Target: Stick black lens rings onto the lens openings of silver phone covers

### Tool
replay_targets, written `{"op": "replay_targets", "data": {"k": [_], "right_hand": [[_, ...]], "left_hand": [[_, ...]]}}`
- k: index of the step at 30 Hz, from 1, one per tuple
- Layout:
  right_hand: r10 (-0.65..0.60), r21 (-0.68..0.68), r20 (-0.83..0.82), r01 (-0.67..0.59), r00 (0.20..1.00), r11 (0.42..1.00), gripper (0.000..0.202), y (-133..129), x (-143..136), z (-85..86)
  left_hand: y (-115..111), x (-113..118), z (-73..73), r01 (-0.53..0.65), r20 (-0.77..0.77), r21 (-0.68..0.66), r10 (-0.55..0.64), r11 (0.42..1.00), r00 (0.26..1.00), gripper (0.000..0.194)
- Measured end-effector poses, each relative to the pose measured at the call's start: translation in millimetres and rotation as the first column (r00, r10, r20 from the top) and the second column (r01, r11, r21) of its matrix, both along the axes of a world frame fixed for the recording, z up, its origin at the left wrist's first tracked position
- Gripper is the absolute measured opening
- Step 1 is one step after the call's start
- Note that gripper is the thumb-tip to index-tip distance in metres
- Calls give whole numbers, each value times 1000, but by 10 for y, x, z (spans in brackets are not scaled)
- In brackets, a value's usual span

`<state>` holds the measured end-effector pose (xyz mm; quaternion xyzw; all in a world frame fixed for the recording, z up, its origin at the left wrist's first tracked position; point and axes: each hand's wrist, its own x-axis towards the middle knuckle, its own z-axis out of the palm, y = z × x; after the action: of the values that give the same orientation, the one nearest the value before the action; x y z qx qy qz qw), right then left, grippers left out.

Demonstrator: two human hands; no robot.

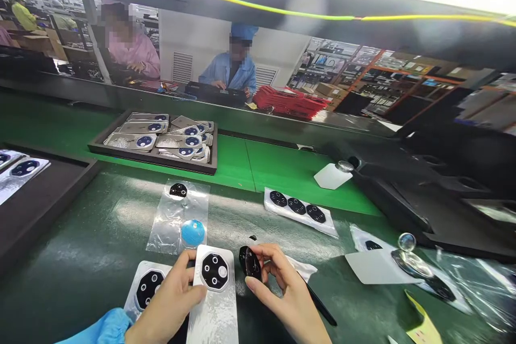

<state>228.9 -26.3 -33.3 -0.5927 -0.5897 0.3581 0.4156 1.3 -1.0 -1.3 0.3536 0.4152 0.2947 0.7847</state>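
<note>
My left hand (173, 298) grips a silver panel (213, 312) by its left edge, the thumb on its front. A black octagonal area with several rings sits at the panel's top. Just right of it, my right hand (282, 285) holds a black octagonal disc (250, 263) between thumb and fingers, tilted and apart from the panel. A second silver panel (135, 285) lies partly under my left forearm. Behind my hands is a clear plastic sheet (167, 220) with a black disc (178, 190) and a blue round film (193, 233).
A black tray (153, 163) of silver panels stands at the back left, another tray (48, 209) at far left. A strip of black discs (297, 206) lies behind my right hand. Right are a white plate (374, 267), yellow paper (423, 322) and a black stick (322, 306).
</note>
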Motion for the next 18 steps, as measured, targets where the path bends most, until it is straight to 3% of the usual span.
{"op": "replay_targets", "data": {"k": [18], "right_hand": [[15,8,27,-15,1000,1000,31,7,-35,117]], "left_hand": [[-6,10,-19,7,25,16,-8,1000,1000,53]]}}
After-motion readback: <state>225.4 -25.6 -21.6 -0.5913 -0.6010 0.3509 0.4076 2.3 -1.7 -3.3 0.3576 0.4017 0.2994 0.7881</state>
